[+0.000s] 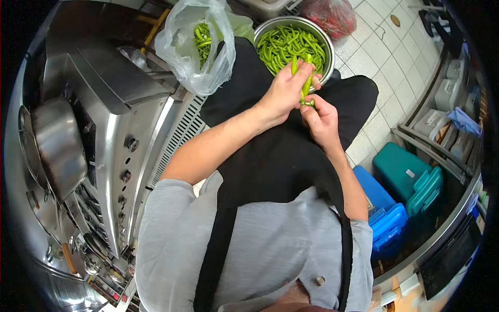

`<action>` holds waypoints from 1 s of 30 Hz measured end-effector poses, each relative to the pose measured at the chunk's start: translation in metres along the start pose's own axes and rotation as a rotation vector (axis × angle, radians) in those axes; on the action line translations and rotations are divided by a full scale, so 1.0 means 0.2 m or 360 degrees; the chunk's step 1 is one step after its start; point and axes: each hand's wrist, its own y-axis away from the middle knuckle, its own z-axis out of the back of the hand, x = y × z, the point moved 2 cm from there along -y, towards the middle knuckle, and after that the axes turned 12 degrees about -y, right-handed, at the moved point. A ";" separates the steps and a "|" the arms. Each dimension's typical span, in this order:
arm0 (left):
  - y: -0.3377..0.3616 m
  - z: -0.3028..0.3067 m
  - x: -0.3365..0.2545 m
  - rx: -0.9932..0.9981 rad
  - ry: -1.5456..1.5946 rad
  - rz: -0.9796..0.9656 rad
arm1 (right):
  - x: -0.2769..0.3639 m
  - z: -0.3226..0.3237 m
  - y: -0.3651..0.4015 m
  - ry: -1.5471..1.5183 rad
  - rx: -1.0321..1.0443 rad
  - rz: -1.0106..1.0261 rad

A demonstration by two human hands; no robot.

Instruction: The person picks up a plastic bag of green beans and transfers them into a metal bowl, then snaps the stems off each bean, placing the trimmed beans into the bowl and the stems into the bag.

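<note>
Both hands are close together over my lap, just in front of a steel bowl (331,62) full of green chili peppers (283,44). Closed fingers of my left hand (283,93) hold a couple of green chili peppers (309,65), their tips pointing up and away from me. My right hand (322,122) pinches the stem end of a pepper, right below the left hand's fingers. Small green and pale bits show at that pinch, too small to make out fully. Left of the bowl, an open clear plastic bag (174,47) contains green pieces (201,39), perhaps stems.
A steel stove (130,119) with knobs stands at left, bearing a large pot (60,145). Behind the bowl lies a bag of red contents (330,18) on the tiled floor (387,93). Blue (377,192) and green (403,166) bins are at right, below a shelf with containers (434,122).
</note>
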 end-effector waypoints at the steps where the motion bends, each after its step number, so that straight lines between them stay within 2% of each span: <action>1: -0.02 0.01 0.03 0.0049 0.0151 0.0326 | 0.03 -0.01 0.01 0.0006 -0.0008 0.0002; 2: -0.04 0.01 0.06 0.0096 0.0301 0.0653 | 0.07 -0.03 0.02 0.0108 0.0075 0.0086; 4: -0.09 0.03 0.15 -0.0031 0.0266 0.0728 | 0.15 -0.07 0.02 0.0364 0.0204 0.0381; 7: -0.20 0.02 0.15 -0.0129 0.0266 0.0788 | 0.19 -0.11 0.00 0.0440 0.0255 0.0452; 9: -0.26 0.01 0.05 -0.0205 0.0144 0.0539 | 0.16 -0.09 -0.02 0.0370 0.0209 0.0292; 10: -0.25 0.03 0.02 -0.0220 0.0150 0.0525 | 0.16 -0.08 -0.01 0.0375 0.0231 0.0296; 12: -0.18 0.15 -0.07 -0.0237 -0.0713 0.0309 | 0.15 -0.07 0.02 0.0399 0.0175 0.0206; 13: -0.14 0.22 -0.09 -0.0177 -0.0802 0.0109 | 0.12 -0.04 0.03 0.0344 0.0117 0.0132; 14: -0.08 0.32 -0.12 -0.0137 -0.0661 0.0064 | 0.10 -0.02 0.04 0.0273 0.0015 0.0031; 16: 0.01 0.56 -0.20 -0.0373 -0.0492 0.0021 | 0.04 0.02 0.04 0.0017 -0.0159 -0.0123; 18: 0.02 0.84 -0.20 -0.0934 -0.0428 -0.0174 | 0.00 0.04 0.03 -0.0182 -0.0124 -0.0213; 20: -0.05 1.10 -0.11 -0.1404 -0.0395 -0.0228 | 0.00 0.00 0.01 -0.0237 -0.0067 -0.0254; 21: -0.12 1.24 -0.01 -0.1420 -0.0388 -0.0231 | -0.01 -0.03 -0.01 -0.0202 -0.0009 -0.0273; 23: -0.24 1.45 0.13 -0.1460 -0.1511 -0.0233 | 0.01 -0.07 -0.05 -0.0123 0.0084 -0.0319; 24: -0.26 1.41 0.11 -0.1371 -0.1867 -0.0234 | 0.02 -0.09 -0.07 -0.0108 0.0092 -0.0318; 26: -0.36 1.43 0.16 -0.1153 -0.2077 0.0066 | 0.04 -0.12 -0.09 -0.0007 0.0119 -0.0368; 27: -0.38 1.44 0.17 -0.1158 -0.2061 0.0065 | 0.04 -0.13 -0.09 -0.0006 0.0101 -0.0354; 29: -0.43 1.44 0.20 -0.0804 -0.2700 0.0017 | 0.03 -0.11 -0.09 0.0015 0.0062 -0.0362; 30: -0.45 1.46 0.22 -0.0807 -0.2687 0.0019 | 0.03 -0.11 -0.09 0.0019 0.0025 -0.0366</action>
